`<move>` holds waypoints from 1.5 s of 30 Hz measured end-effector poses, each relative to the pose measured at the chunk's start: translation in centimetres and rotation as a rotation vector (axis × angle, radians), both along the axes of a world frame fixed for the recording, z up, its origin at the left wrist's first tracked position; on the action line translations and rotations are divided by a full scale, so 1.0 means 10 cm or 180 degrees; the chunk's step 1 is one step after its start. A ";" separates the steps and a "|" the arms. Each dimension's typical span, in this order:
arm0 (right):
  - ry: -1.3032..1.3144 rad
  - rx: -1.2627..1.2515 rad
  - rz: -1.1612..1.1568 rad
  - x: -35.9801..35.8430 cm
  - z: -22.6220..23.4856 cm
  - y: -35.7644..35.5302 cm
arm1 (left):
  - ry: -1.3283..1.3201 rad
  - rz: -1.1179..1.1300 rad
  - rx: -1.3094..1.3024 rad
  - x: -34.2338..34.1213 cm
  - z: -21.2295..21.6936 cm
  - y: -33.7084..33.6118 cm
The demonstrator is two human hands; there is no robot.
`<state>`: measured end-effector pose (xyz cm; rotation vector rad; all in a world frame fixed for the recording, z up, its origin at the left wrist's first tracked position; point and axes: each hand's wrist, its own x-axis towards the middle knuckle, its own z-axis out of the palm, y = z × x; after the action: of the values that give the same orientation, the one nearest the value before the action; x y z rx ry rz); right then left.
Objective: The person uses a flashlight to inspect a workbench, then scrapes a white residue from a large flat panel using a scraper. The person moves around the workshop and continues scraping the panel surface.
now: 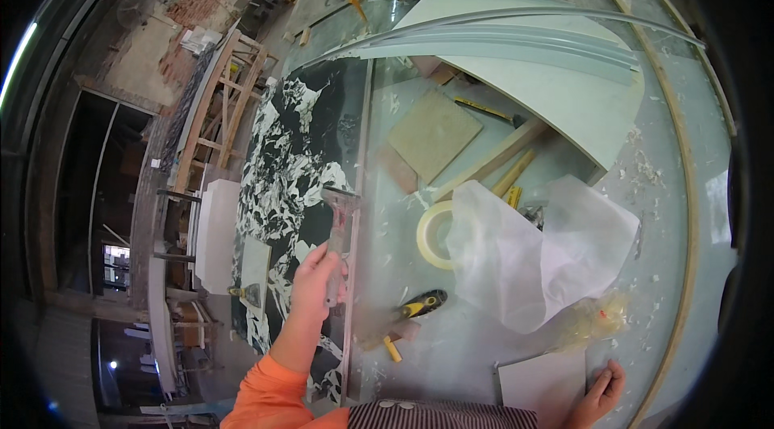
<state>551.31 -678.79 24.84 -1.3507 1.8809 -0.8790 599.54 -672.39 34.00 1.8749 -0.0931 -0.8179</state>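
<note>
My left hand [315, 277] is closed round the handle of a wide-bladed scraper [336, 227]. The scraper lies over the right edge of a long black panel [341, 122], which is strewn with peeled white shreds [278, 175]. At the lower right, my right hand [601, 395] has its fingers curled in beside a pale square board [542, 381]. Whether anything is within those fingers is hidden. Right of the scraper lie a black-and-yellow utility knife [422, 303] and a small yellow piece [393, 349].
A roll of cream tape [429, 237], a crumpled translucent sheet [540, 260] and a square wooden board [435, 135] lie on the greenish table [663, 211]. Behind them rest a large white panel [556, 98] and long curved strips [492, 35]. A wooden trestle [218, 110] stands at left.
</note>
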 end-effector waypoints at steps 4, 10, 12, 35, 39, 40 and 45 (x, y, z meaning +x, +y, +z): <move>0.0048 -0.0018 0.0057 -0.04 -0.03 0.02 | 0.0046 -0.0279 -0.0449 0.01 -0.01 -0.07; -0.0042 -0.0008 0.0001 -0.05 -0.04 0.02 | 0.0058 0.0033 -0.0459 0.01 -0.24 -0.27; -0.0054 -0.0020 0.0001 -0.05 -0.05 0.02 | -0.0183 -0.0126 -0.0349 0.07 -0.35 -0.41; -0.0639 -0.0374 -0.0136 -0.12 -0.25 0.08 | -0.0516 -0.0605 -0.0151 0.13 -0.10 -0.60; 0.0053 0.0146 0.0050 -0.12 -0.20 0.08 | -0.0335 -0.0166 -0.0223 0.02 -0.28 -0.55; 0.0065 0.0145 0.0079 -0.11 -0.18 0.07 | -0.0125 0.0083 -0.0168 0.03 -0.31 -0.59; 0.0270 0.0065 0.0173 -0.08 -0.07 0.04 | -0.0323 -0.0024 -0.0427 0.04 -0.46 -0.65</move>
<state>550.54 -678.36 24.14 -1.4401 1.9022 -0.7846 599.91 -678.91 29.43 1.7894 -0.2137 -0.7040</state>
